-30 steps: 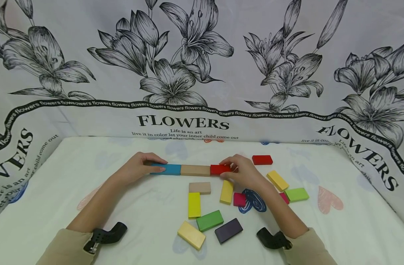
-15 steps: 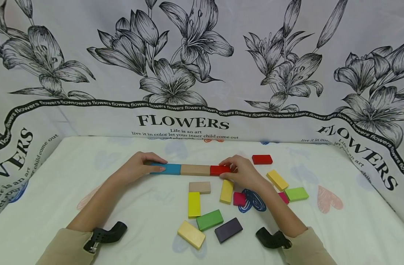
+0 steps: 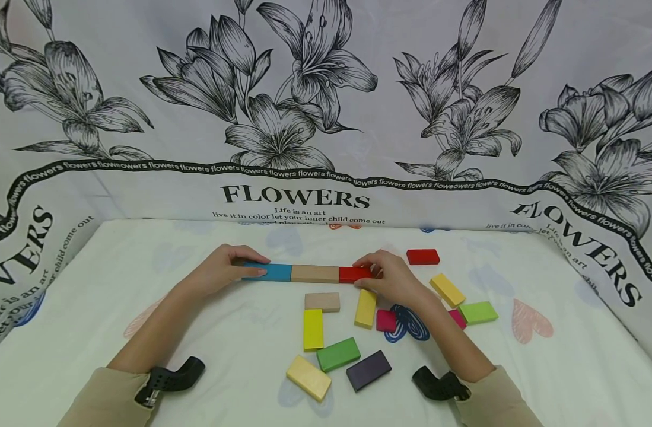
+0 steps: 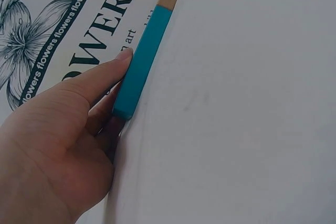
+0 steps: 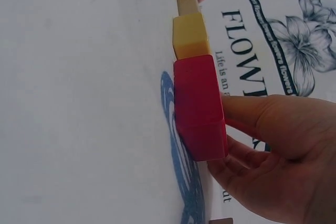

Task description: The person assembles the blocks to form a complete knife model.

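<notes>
Three blocks lie end to end in a straight row: a blue block [image 3: 276,273], a plain wooden block [image 3: 315,274] and a red block [image 3: 349,274]. My left hand [image 3: 216,276] pinches the blue one at its outer end, thumb at the front and fingers behind; the left wrist view has this blue block [image 4: 143,64] up close. At the opposite end, my right hand [image 3: 395,277] grips the red block between thumb and fingers. A magenta block [image 5: 199,98] stands in front of that hand in the right wrist view and hides the held block there.
Nearer me lie a beige block [image 3: 322,302], a bright yellow block [image 3: 313,330], a green block [image 3: 339,354], a dark purple block [image 3: 369,371] and a pale yellow block [image 3: 308,378]. Another red block [image 3: 423,257] and a lime block [image 3: 479,313] lie rightward.
</notes>
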Motion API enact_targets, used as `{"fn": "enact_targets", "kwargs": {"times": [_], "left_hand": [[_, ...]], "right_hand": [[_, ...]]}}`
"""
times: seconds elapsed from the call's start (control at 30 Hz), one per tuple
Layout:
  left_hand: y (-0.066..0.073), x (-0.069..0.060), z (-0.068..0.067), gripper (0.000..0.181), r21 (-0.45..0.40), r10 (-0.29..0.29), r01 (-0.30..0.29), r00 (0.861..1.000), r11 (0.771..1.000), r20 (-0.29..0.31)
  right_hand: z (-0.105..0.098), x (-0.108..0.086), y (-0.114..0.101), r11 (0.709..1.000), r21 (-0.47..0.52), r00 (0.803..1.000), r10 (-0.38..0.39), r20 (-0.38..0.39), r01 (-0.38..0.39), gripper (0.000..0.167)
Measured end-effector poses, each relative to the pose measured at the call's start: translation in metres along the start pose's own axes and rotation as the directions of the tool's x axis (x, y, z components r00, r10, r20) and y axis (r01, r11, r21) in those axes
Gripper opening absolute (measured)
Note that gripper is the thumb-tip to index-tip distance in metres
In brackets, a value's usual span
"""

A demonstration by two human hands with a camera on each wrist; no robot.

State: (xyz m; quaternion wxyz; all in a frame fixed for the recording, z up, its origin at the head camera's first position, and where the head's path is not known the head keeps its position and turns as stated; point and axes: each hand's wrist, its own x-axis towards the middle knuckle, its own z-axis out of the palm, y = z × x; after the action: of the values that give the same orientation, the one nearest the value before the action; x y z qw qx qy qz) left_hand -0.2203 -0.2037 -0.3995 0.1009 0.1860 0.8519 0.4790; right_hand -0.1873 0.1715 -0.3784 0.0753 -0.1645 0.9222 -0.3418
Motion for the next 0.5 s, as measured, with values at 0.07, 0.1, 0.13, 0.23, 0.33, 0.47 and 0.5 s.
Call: {"fn": "enact_targets", "kwargs": {"times": [0.07, 0.1, 0.13, 0.23, 0.33, 0.47, 0.5], "left_hand": [[0.0005, 0.0001, -0.0001, 0.028, 0.004, 0.001, -0.001, 1.0, 1.0, 0.0], [0.0008, 0.0001, -0.0001, 0.028, 0.004, 0.002, -0.002, 1.0, 1.0, 0.001], [0.0011, 0.0002, -0.0002, 0.028, 0.004, 0.003, -0.003, 1.0, 1.0, 0.002], [0.0017, 0.0, -0.0004, 0.028, 0.004, 0.005, -0.005, 1.0, 1.0, 0.002], [0.0017, -0.0001, -0.0005, 0.028, 0.006, 0.004, -0.004, 1.0, 1.0, 0.003], [0.0015, -0.0004, -0.0005, 0.028, -0.001, 0.002, -0.002, 1.0, 1.0, 0.007], [0.0015, -0.0005, -0.0005, 0.028, -0.003, 0.001, -0.001, 1.0, 1.0, 0.008]], "right_hand": [[-0.0001, 0.0, 0.0001, 1.0, 0.001, 1.0, -0.003, 0.0, 0.003, 0.034], [-0.0001, 0.0001, 0.0003, 1.0, 0.001, 1.0, -0.004, -0.001, 0.004, 0.034], [0.0, 0.0003, 0.0006, 1.0, 0.002, 1.0, -0.006, -0.001, 0.006, 0.034], [0.0004, 0.001, 0.0023, 1.0, 0.008, 1.0, -0.007, -0.001, 0.007, 0.034], [0.0007, 0.0017, 0.0042, 1.0, 0.025, 1.0, -0.004, 0.003, 0.004, 0.035], [-0.0001, 0.0018, 0.0049, 0.999, 0.05, 1.0, 0.006, 0.011, -0.007, 0.037], [-0.0004, 0.0016, 0.0048, 0.998, 0.055, 1.0, 0.01, 0.012, -0.011, 0.038]]}}
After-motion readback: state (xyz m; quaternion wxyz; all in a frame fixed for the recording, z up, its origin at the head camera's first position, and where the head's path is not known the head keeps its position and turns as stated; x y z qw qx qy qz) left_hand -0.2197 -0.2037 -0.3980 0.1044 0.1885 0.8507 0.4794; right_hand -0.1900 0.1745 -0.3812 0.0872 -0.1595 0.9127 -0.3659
